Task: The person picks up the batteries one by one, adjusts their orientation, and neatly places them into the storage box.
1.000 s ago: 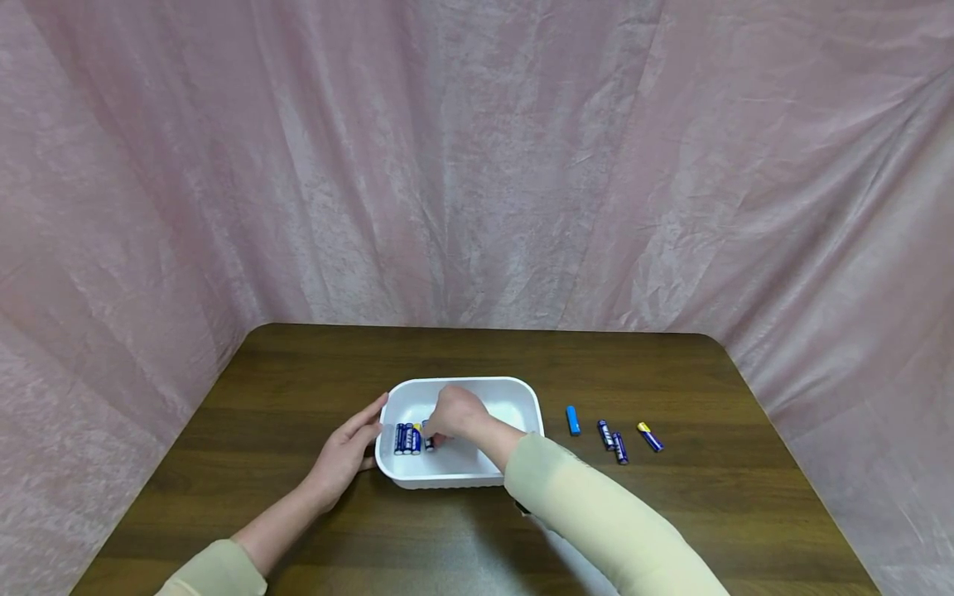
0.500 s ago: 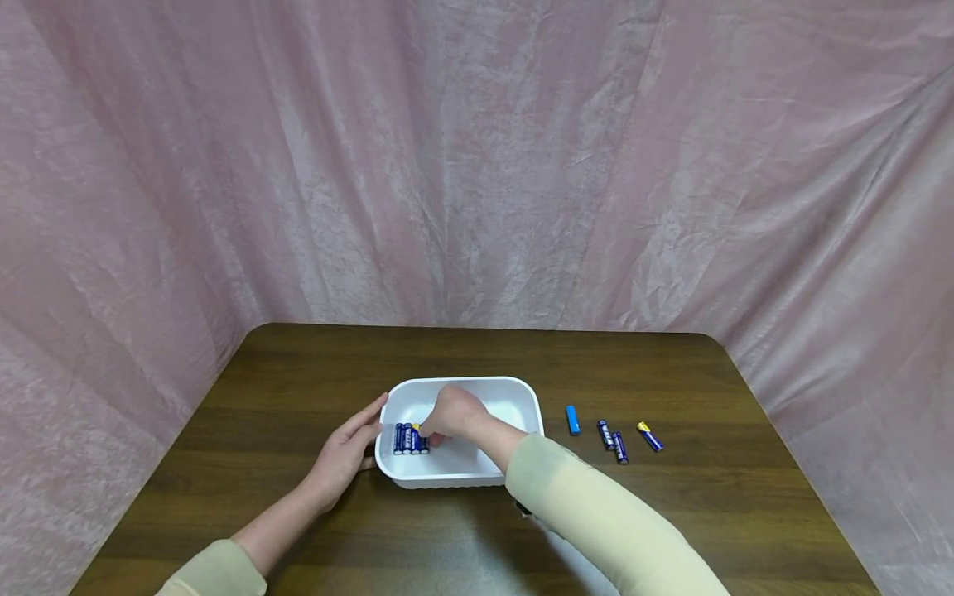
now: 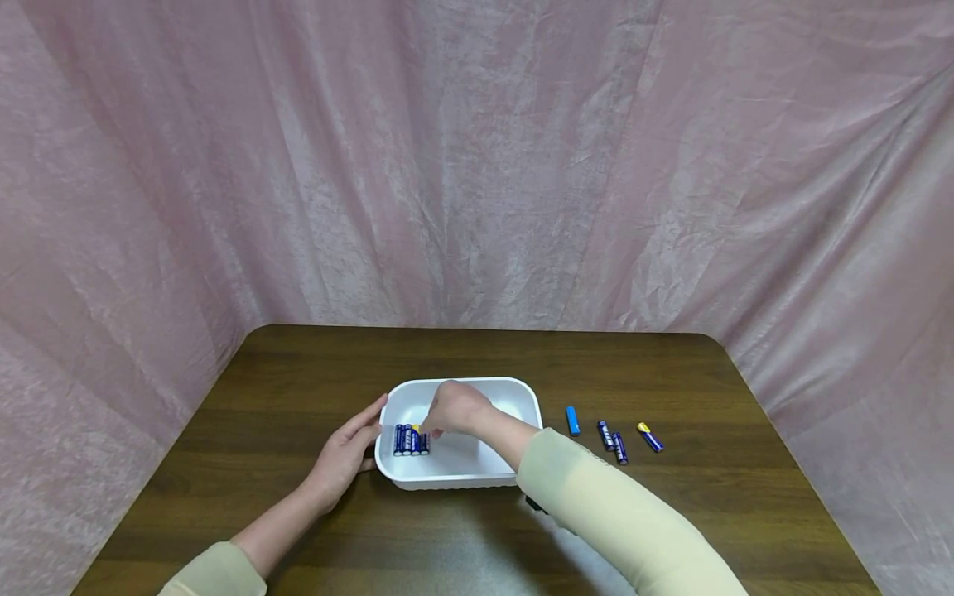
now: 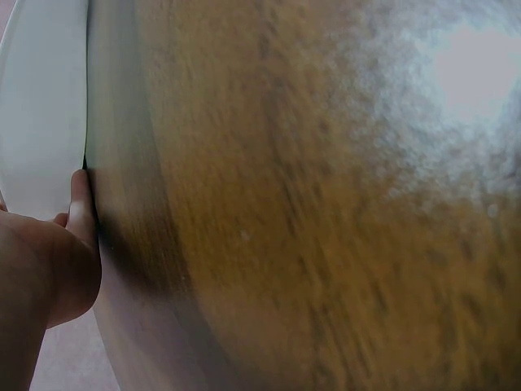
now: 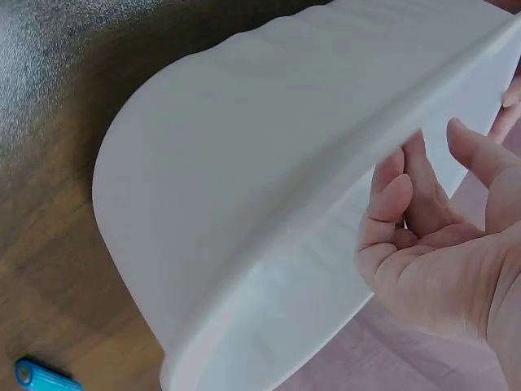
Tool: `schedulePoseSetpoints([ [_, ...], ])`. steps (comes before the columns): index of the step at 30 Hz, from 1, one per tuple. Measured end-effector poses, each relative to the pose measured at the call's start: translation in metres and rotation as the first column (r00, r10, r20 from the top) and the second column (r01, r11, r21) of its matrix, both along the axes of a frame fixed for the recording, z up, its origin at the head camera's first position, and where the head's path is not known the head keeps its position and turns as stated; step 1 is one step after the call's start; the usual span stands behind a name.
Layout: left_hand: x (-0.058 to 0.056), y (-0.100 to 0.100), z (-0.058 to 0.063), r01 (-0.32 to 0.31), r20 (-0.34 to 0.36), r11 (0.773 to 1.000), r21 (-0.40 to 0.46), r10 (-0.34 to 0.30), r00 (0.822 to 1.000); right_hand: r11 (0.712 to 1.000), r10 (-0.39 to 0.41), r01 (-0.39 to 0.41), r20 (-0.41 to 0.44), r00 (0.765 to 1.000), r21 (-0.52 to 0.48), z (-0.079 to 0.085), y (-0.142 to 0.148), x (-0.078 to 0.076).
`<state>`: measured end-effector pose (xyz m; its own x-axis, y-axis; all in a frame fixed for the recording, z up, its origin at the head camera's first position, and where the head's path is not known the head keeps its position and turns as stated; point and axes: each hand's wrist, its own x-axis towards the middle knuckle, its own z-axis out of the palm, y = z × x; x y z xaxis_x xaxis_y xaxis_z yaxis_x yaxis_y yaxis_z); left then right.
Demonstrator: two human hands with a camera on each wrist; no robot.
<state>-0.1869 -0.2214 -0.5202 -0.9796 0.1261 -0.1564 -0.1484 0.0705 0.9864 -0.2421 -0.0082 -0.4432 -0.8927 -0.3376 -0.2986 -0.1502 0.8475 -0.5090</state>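
A white plastic tray (image 3: 477, 474) sits on the wooden table. Several dark blue AAA-looking batteries (image 3: 407, 440) lie side by side against its left end, one with a yellow top. My left hand (image 3: 343, 459) rests along the tray's left side with its fingers stretched out; in the left wrist view that hand (image 4: 57, 261) touches the outer wall. Inside the tray, my right hand (image 3: 458, 407) hovers just right of the battery row. The right wrist view shows the right hand (image 5: 448, 244) with thumb apart from loosely bent fingers, nothing visible between them; the rim hides some fingertips.
Right of the tray lie a light blue battery (image 3: 572, 420), two dark blue batteries (image 3: 620, 448) close together, and a yellow-and-blue battery (image 3: 650, 437). A pink curtain (image 3: 477, 165) hangs behind the table (image 3: 335, 356).
The rightmost battery in the tray has slid left against the row. My right hand has since come off it slightly, and its forearm has shifted right. The left hand stays put.
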Motion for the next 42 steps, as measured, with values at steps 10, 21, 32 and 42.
schedulePoseSetpoints([
  [10, 0.0, 0.0, -0.003, -0.01, -0.014, 1.0, 0.021, 0.01, 1.0, 1.0, 0.02, -0.02, -0.039, 0.999, -0.003, 0.015, 0.011, 0.006],
  [21, 0.0, 0.0, -0.001, -0.013, -0.004, 1.0, 0.008, 0.013, 1.0, 0.999, 0.038, -0.039, -0.102, 0.994, -0.005, 0.024, 0.027, 0.009],
  [32, -0.001, -0.001, -0.001, -0.02, -0.002, 1.0, 0.012, 0.02, 1.0, 0.998, 0.029, -0.035, -0.095, 0.995, -0.054, 0.033, 0.044, 0.012],
  [42, 0.0, 0.001, 0.003, -0.015, 0.008, 1.0, -0.013, 0.015, 1.0, 0.994, 0.004, -0.018, -0.129, 0.992, -0.107, 0.043, 0.075, 0.018],
])
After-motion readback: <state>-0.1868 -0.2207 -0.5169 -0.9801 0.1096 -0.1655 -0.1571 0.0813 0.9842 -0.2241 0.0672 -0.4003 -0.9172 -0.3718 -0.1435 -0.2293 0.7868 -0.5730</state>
